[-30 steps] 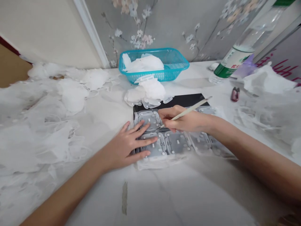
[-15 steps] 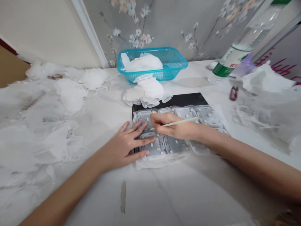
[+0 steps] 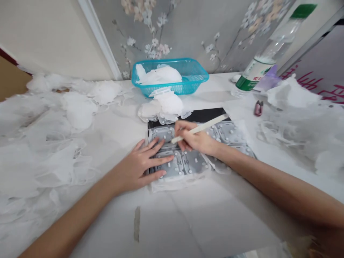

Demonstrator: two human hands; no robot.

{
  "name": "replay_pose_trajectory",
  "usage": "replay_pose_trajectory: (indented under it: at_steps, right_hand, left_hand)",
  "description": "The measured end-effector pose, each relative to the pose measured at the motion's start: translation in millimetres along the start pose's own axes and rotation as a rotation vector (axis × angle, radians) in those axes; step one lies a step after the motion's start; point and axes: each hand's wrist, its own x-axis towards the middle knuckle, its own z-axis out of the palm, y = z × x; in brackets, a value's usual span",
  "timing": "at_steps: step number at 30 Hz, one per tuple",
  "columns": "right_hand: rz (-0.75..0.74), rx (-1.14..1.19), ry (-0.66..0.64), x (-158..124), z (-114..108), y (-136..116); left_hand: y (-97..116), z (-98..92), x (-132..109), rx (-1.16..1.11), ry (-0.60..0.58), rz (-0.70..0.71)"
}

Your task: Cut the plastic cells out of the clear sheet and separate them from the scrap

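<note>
My right hand (image 3: pixel 195 138) is closed around a slim pale stick (image 3: pixel 205 126), its lower end near a translucent sheet (image 3: pixel 193 163) with rounded rectangular sections and small white pieces on them. Whether the stick touches the sheet I cannot tell. Spread flat, my left hand (image 3: pixel 142 163) rests with its fingers over the sheet's left part. Beneath the sheet lies a black board (image 3: pixel 205 115), showing along the far edge. My right hand and forearm hide part of the sheet.
A blue plastic basket (image 3: pixel 197 77) with white pieces stands by the wall, with more white pieces (image 3: pixel 169 104) before it. Thin white sheets (image 3: pixel 72 111) heap at left, others (image 3: pixel 301 125) at right. A water bottle (image 3: pixel 258 68) and a small dark-red object (image 3: pixel 258 108) are at back right.
The stick in my right hand has tilted more upright, its upper end raised. My left hand stays spread on the sheet. The whole view has shifted slightly.
</note>
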Motion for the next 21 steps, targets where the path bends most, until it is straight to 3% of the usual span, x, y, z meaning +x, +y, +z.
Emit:
replay_pose_trajectory:
  at_steps: [2,4,7,10,14,16,18,21]
  right_hand:
    - [-0.021,0.188,0.333,4,-7,2]
    - [0.021,0.387,0.512,7,-16,2]
    - [0.105,0.533,0.424,4,-23,1]
    - [0.072,0.476,0.316,-3,-24,-3]
    - [0.154,0.558,0.301,-6,-30,-5]
    - [0.209,0.671,0.312,-4,-37,-5]
    - [0.241,0.732,0.308,-2,-42,-5]
    - [0.239,0.733,0.302,-3,-45,-6]
  left_hand:
    - [1,-0.4,0,-0.002,0.006,-0.003]
    - [1,-1.3,-1,-0.005,0.017,-0.017]
    - [-1,-2.8,-2,-0.015,0.032,-0.052]
    - [0,-3.7,2,-0.036,0.079,-0.087]
    - [17,-0.9,29,0.029,0.382,-0.223]
    - [30,3.5,49,0.072,0.474,-0.243]
    - [39,8.8,65,0.075,0.437,-0.178]
    - [39,15.2,76,0.084,0.252,-0.136]
